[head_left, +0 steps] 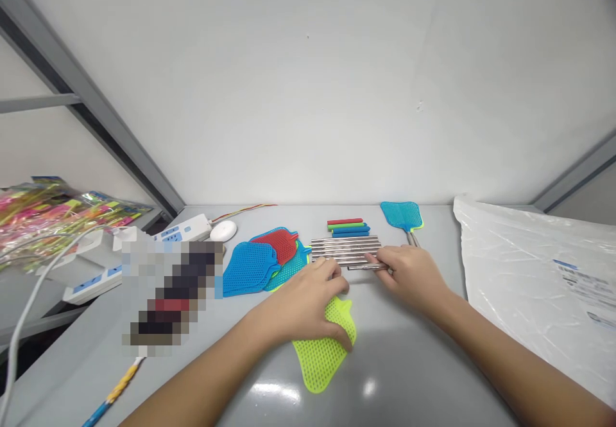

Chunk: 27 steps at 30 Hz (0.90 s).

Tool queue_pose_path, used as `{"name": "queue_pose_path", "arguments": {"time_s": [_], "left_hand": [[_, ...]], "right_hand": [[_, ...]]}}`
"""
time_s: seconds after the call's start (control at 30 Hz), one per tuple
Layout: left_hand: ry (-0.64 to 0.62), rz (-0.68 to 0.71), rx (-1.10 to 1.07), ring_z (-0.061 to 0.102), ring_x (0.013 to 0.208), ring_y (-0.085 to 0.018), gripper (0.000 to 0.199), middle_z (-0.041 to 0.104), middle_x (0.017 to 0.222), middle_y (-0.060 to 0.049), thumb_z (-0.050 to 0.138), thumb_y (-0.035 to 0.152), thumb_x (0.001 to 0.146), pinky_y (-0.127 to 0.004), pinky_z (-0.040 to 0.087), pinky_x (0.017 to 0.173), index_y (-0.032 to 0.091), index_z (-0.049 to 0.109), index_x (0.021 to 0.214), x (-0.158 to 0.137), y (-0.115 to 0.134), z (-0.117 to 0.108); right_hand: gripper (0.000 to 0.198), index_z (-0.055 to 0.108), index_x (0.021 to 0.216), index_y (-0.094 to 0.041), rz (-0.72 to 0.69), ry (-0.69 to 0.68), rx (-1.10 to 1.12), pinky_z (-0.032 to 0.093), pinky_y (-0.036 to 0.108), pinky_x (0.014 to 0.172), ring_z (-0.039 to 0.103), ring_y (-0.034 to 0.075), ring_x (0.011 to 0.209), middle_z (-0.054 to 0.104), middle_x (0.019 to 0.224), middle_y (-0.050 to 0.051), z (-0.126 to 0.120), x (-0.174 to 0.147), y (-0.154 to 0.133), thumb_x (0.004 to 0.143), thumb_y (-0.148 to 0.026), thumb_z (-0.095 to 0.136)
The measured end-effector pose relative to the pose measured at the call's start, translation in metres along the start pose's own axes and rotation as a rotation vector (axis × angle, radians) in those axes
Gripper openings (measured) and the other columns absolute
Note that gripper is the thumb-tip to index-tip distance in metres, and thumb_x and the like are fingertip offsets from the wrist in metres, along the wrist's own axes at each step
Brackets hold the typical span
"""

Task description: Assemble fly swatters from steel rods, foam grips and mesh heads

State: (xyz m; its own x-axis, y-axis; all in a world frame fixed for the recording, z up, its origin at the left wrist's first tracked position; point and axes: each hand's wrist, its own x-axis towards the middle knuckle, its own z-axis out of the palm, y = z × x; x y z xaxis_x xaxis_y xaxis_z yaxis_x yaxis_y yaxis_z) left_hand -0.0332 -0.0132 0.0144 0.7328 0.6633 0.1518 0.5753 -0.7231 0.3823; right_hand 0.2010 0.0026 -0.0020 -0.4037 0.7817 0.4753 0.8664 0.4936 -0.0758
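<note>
My left hand [312, 298] is closed around a yellow-green mesh fly swatter head [320, 363], its thumb along the right edge and its fingers curled near the neck. A slim metal rod [359, 267] is pinched in my right hand [409, 273], at the near side of a row of shiny metal rods [344, 245]. Left of that row lie more swatter heads: a blue one [248, 266], a red one [283, 245] and a teal one [291, 271], overlapping. Behind the rods rest red [344, 221], green and blue handle sleeves. A teal swatter [402, 215] with a metal rod lies at the back right.
A large white plastic sheet or bag [529, 286] covers the right side of the grey table [409, 375]. On the left are power strips [185, 231], a white round disc [223, 230], a blurred-out object [168, 298], a cable [19, 331] and packaged colourful goods [58, 215].
</note>
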Motion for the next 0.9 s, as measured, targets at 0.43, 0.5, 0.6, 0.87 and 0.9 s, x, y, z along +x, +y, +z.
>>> {"name": "queue_pose_path", "arguments": {"time_s": [0.43,0.5,0.6,0.87,0.9], "left_hand": [[0.014,0.000,0.015,0.049,0.083,-0.021,0.058,0.051,0.087,-0.002,0.070,0.068,0.059,-0.031,0.040,0.070,0.020,0.050,0.083,0.007,-0.013,0.015],[0.027,0.004,0.037,0.049,0.080,-0.021,0.058,0.051,0.085,-0.002,0.069,0.069,0.060,-0.030,0.038,0.068,0.020,0.047,0.082,0.007,-0.014,0.014],[0.025,0.000,0.056,0.048,0.075,-0.019,0.061,0.050,0.082,-0.001,0.069,0.072,0.057,-0.029,0.036,0.065,0.020,0.045,0.080,0.007,-0.016,0.009],[-0.015,0.026,0.136,0.048,0.081,-0.022,0.064,0.050,0.087,-0.003,0.070,0.074,0.050,-0.030,0.037,0.066,0.019,0.050,0.076,0.000,-0.023,-0.012],[-0.023,0.027,0.143,0.047,0.083,-0.023,0.064,0.051,0.088,-0.004,0.070,0.075,0.050,-0.030,0.037,0.068,0.019,0.051,0.076,-0.001,-0.024,-0.014]], "right_hand": [[0.035,0.050,0.061,-0.020,-0.049,-0.071,0.044,0.021,0.028,0.056,0.042,0.012,0.049,0.058,0.056,-0.001,-0.002,-0.003,-0.017,0.094,-0.030,0.044],[0.034,0.051,0.062,-0.020,-0.067,-0.105,0.056,0.022,0.028,0.056,0.045,0.012,0.051,0.059,0.057,-0.001,-0.003,-0.003,-0.019,0.094,-0.030,0.044],[0.032,0.052,0.065,-0.020,-0.090,-0.177,0.091,0.024,0.028,0.057,0.051,0.013,0.055,0.062,0.061,-0.001,-0.004,-0.005,-0.022,0.094,-0.032,0.044],[0.016,0.060,0.087,-0.023,-0.172,-0.368,0.112,0.022,0.028,0.055,0.056,0.013,0.060,0.064,0.073,-0.002,-0.006,-0.008,-0.030,0.092,-0.033,0.049],[0.013,0.061,0.092,-0.025,-0.189,-0.393,0.119,0.021,0.028,0.055,0.055,0.013,0.061,0.063,0.074,-0.002,-0.006,-0.009,-0.030,0.091,-0.028,0.048]]}}
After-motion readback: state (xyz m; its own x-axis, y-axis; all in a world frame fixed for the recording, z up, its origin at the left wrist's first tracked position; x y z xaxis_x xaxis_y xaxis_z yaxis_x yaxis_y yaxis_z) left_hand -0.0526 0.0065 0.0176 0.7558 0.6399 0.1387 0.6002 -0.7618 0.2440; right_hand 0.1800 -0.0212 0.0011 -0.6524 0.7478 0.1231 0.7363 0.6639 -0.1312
